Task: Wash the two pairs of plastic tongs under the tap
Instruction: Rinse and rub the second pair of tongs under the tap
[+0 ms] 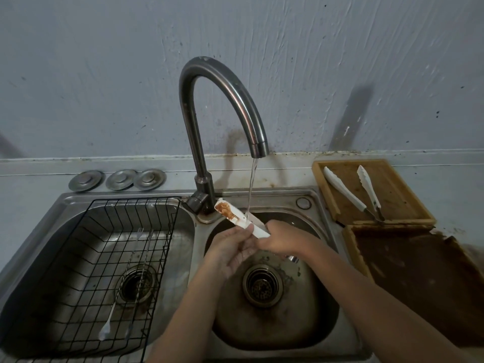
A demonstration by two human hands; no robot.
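Observation:
A white pair of plastic tongs (237,216) smeared with brown sauce is held over the right basin, its tip pointing up-left toward the tap base. My left hand (230,247) grips it from below and my right hand (281,238) holds its lower end. A thin stream of water (252,187) runs from the curved metal tap (222,90) onto the tongs beside my fingers. A second white pair of tongs (353,192) lies spread open on a wooden tray (392,195) at the right of the sink.
The left basin holds a black wire rack (86,258) with forks (123,292) in it. Three metal sink plugs (117,179) rest on the ledge behind. A second wooden tray (408,271) with a dark wet bottom sits at the near right. The right basin's drain (262,284) is open.

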